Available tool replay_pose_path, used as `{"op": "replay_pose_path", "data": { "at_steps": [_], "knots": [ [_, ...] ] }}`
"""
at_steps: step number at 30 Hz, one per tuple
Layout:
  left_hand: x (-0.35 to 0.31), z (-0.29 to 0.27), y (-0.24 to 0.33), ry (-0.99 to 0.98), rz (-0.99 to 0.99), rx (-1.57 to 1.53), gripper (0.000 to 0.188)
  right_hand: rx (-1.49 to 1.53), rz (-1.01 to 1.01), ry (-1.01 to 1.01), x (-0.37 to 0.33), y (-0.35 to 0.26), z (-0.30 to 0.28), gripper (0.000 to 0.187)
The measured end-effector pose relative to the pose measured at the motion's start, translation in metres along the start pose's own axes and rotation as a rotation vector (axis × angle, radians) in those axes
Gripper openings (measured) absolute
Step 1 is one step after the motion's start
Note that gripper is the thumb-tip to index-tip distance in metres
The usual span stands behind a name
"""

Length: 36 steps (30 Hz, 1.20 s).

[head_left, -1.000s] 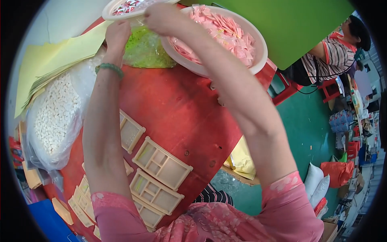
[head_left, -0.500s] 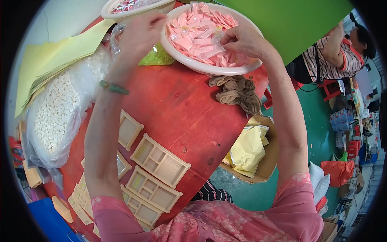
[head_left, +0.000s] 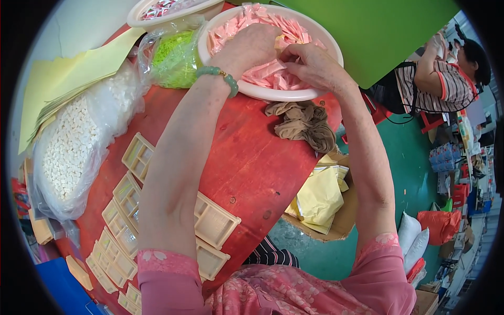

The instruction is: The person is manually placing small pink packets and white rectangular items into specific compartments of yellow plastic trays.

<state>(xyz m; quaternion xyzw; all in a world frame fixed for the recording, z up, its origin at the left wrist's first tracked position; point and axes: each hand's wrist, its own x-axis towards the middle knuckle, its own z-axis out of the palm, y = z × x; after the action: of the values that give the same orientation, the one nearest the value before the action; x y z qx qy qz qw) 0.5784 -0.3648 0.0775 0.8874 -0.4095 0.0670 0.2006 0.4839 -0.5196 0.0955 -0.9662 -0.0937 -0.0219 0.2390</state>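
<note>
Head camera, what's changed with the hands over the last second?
The left hand moved from the far small bowl into the white bowl of pink packets, meeting the right hand. No clear grip visible. Red table, cream trays and brown cloth stayed.

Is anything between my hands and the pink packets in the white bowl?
Nothing visible. Both the left hand and right hand already rest on the pink packets inside the white bowl.
</note>
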Motion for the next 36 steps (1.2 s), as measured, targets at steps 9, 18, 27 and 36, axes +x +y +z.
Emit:
{"op": "replay_pose_path", "data": {
  "at_steps": [9, 18, 27, 36],
  "knots": [
    [0.010, 0.004, -0.008, 0.099, -0.001, 0.092, 0.020, 0.176, 0.074, 0.037, -0.002, 0.000, 0.004, 0.022],
    [0.009, 0.008, -0.009, 0.218, 0.011, 0.039, 0.016, 0.210, 0.116, 0.148, -0.007, 0.016, -0.007, 0.028],
    [0.015, 0.003, -0.013, 0.155, -0.093, -0.116, 0.026, 0.613, 0.297, 0.238, 0.005, 0.025, -0.017, 0.025],
    [0.038, 0.004, 0.004, -0.012, -0.186, 0.082, 0.049, 0.821, 0.329, 0.513, 0.020, 0.033, -0.005, 0.020]
  ]
}}
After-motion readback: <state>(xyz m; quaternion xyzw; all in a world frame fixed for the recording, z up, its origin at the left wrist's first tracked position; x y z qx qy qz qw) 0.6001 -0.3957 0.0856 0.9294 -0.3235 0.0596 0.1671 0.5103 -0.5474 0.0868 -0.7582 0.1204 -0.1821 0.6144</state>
